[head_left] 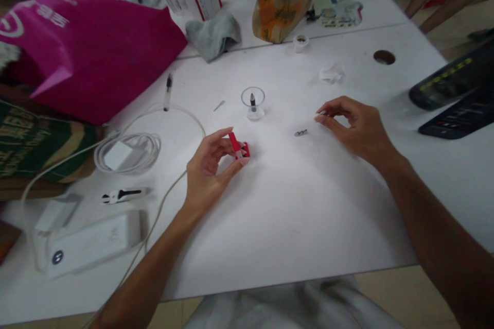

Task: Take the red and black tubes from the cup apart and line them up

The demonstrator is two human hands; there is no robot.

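Observation:
My left hand (214, 161) grips a small red case (240, 148) with its lid raised, just above the white table (285, 236). Inside the case a few small pale pieces show. My right hand (349, 125) is raised over the table with thumb and index fingertip pinched; what they hold, if anything, is too small to name. Left of those fingertips lies a small dark-patterned strip (301, 133). Between the hands and farther back stands a clear cup (253, 107) with a dark pointed tip in it. A thin pale sliver (219, 106) lies left of the cup.
A pink bag (100, 51), pen (168, 92), coiled cable (127, 151), clippers (123, 195) and white power bank (94, 241) lie left. Behind are a grey cloth (213, 35), paper bag (285, 4) and tape roll (301, 43). Crumpled tissue (332, 73) and a dark bottle (447, 79) stand right.

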